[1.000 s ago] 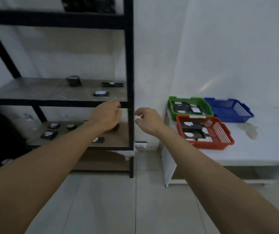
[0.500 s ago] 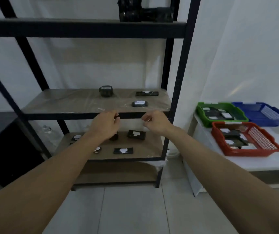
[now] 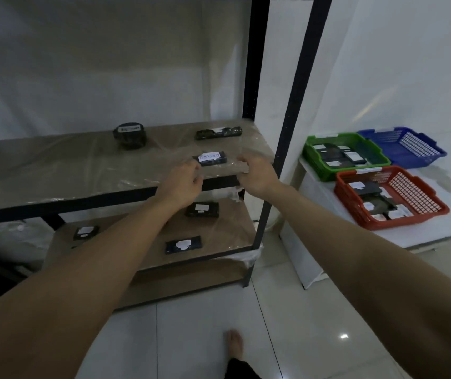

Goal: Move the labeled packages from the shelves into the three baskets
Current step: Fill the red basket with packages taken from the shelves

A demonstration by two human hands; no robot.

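**A:** What had changed over that last second?

**B:** Both hands had climbed from the front rail onto the middle shelf (image 3: 55,165). A second earlier they hung in front of the upright post; now they closed in on one flat labeled package (image 3: 210,158) near the shelf's front edge. The left hand (image 3: 182,184) sat at about seven o'clock from it, fingers (image 3: 191,166) loosely curled and gripping nothing, tips just short of its near corner.

**A:** And the right?

**B:** The right hand (image 3: 257,175) was at about four o'clock from the package, fingers relaxed and empty as well. The frame was blurred there, so I could not tell whether it touched the plastic film on the shelf.

**A:** So nothing lifted?

**B:** No. The package lay flat on the shelf. A round package (image 3: 129,134) and a long package (image 3: 218,132) waited behind it, at ten and twelve o'clock, and more lay on the lower shelf (image 3: 232,222).

**A:** The baskets?

**B:** Far right on the white worktop (image 3: 424,236): green basket (image 3: 314,157) and red basket (image 3: 350,203) both holding packages, blue basket (image 3: 435,157) looking empty. I'd judge a fresh pick was starting, with plenty left to carry.
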